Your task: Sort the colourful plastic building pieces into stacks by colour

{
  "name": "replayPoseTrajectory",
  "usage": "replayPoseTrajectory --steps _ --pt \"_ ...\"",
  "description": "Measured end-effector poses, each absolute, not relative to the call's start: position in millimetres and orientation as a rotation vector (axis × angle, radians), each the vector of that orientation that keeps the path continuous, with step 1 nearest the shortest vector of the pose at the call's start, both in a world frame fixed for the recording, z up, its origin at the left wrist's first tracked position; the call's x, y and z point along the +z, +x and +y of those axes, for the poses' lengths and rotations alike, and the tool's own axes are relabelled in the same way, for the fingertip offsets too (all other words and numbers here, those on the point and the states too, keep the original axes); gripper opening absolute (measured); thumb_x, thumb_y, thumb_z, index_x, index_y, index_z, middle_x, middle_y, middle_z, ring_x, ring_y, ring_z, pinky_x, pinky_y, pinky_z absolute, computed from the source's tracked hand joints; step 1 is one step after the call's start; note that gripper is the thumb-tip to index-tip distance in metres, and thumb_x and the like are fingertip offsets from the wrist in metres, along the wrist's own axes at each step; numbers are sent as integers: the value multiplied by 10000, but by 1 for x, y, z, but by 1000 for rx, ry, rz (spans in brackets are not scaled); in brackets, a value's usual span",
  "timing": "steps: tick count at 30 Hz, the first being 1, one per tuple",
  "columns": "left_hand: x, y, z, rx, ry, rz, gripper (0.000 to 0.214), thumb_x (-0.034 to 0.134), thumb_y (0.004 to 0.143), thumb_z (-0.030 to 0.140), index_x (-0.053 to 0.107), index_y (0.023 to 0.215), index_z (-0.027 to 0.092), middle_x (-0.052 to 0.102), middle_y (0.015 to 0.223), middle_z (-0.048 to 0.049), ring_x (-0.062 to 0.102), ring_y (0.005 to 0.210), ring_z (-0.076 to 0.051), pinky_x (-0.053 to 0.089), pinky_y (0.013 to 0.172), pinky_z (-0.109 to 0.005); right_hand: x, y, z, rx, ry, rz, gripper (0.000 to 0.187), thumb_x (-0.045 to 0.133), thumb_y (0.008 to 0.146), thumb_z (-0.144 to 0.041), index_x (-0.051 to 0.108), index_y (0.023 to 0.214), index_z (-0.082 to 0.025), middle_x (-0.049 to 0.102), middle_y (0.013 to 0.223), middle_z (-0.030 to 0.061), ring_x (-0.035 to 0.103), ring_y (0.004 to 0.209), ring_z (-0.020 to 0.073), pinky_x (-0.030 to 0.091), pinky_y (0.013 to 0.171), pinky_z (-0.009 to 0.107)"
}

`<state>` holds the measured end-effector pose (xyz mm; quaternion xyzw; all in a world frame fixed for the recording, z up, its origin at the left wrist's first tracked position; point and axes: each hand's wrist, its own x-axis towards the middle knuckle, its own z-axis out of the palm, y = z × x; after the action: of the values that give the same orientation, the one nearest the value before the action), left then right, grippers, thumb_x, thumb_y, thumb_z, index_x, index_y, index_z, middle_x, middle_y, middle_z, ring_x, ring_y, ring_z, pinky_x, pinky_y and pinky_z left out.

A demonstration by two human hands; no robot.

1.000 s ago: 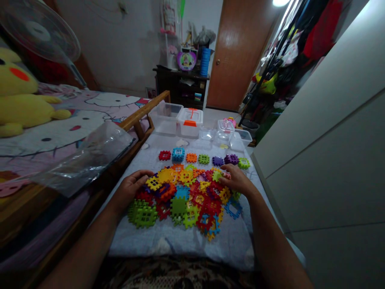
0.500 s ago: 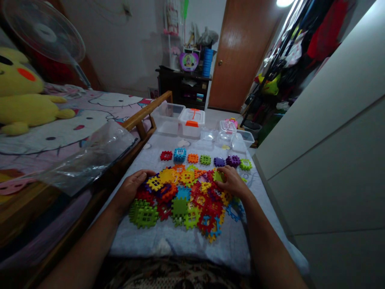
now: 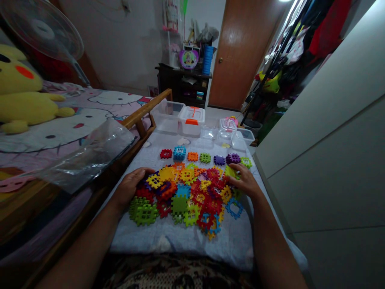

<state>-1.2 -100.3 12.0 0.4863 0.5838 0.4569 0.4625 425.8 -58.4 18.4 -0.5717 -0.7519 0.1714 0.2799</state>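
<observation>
A heap of interlocking plastic waffle blocks [image 3: 186,192] in red, yellow, orange, green and blue lies on a pale blue quilted cloth [image 3: 180,241]. My left hand [image 3: 130,186] rests on the heap's left edge, fingers curved over yellow and purple pieces, gripping none that I can see. At the heap's right edge, my right hand [image 3: 244,180] pinches a lime green block [image 3: 231,172] under its fingertips. A row of several single blocks, including a blue one [image 3: 179,153], lies just beyond the heap.
Beyond the cloth stand a transparent box [image 3: 166,117], a white box with an orange latch [image 3: 191,120] and smaller transparent containers [image 3: 230,130]. A wooden bed rail [image 3: 140,114] and a plastic bag [image 3: 90,157] lie left; a white wardrobe panel [image 3: 319,168] stands right.
My right hand has shifted right and slightly down, taking the lime green block with it. A blue block at the heap's lower right now shows more fully. My left hand has barely moved.
</observation>
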Motion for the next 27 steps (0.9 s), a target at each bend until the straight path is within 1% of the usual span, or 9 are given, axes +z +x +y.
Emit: replayPoseTrajectory --steps 3,6,9,12,15,19,22,25,27 --pt "11 -2 -100 1095 1188 1447 510 608 767 629 718 978 177 742 928 -68 676 784 -263 543 658 -334 20 438 -58 456 -1603 -1911 498 611 793 -506 642 1160 -170 632 1146 133 603 1018 275 493 865 420" --pt "9 -3 -99 1083 1180 1456 531 610 769 634 704 1004 168 739 962 -75 683 824 -269 550 688 -336 19 454 -57 423 -1662 -1789 497 597 794 -519 651 1147 -173 645 1132 137 618 971 273 505 834 426" --pt "8 -3 -96 1099 1188 1493 542 616 756 652 708 984 169 742 969 -75 683 870 -276 554 723 -336 19 469 -57 389 -1707 -1706 457 609 785 -502 668 1099 -175 656 1088 140 624 940 275 508 845 437" --pt "9 -3 -89 1097 1187 1512 544 647 710 671 729 935 183 750 997 -77 677 941 -287 556 770 -337 16 480 -57 406 -1733 -1676 423 627 773 -488 667 1070 -190 657 1073 133 632 936 276 511 875 449" --pt "14 -4 -79 1036 1157 1495 562 685 648 694 741 887 189 756 994 -91 681 948 -300 559 781 -358 11 486 -57 482 -1753 -1709 418 654 745 -469 657 1062 -197 651 1082 132 639 985 296 515 892 474" --pt "22 -3 -64 980 1180 1513 557 755 569 668 737 862 194 757 978 -96 677 957 -308 546 797 -372 5 486 -56 520 -1739 -1775 381 647 750 -429 646 1064 -214 639 1110 142 639 1014 312 527 866 490" --pt "22 -1 -54 1018 1271 1539 524 759 595 617 731 902 193 752 974 -87 672 952 -292 528 818 -370 7 478 -57 542 -1697 -1816 385 642 763 -431 639 1089 -225 636 1132 140 639 1017 308 536 841 470" --pt "18 1 -46 1063 1349 1511 469 753 623 562 722 907 191 747 944 -71 670 921 -269 515 844 -368 14 460 -58 551 -1661 -1876 450 650 764 -469 636 1122 -197 630 1153 138 620 1059 305 514 890 450" --pt "14 2 -45 1076 1371 1487 451 749 630 542 717 908 188 744 939 -64 667 916 -260 510 858 -366 18 445 -60 566 -1618 -1931 482 652 768 -492 632 1141 -188 631 1149 124 614 1061 293 506 894 430"
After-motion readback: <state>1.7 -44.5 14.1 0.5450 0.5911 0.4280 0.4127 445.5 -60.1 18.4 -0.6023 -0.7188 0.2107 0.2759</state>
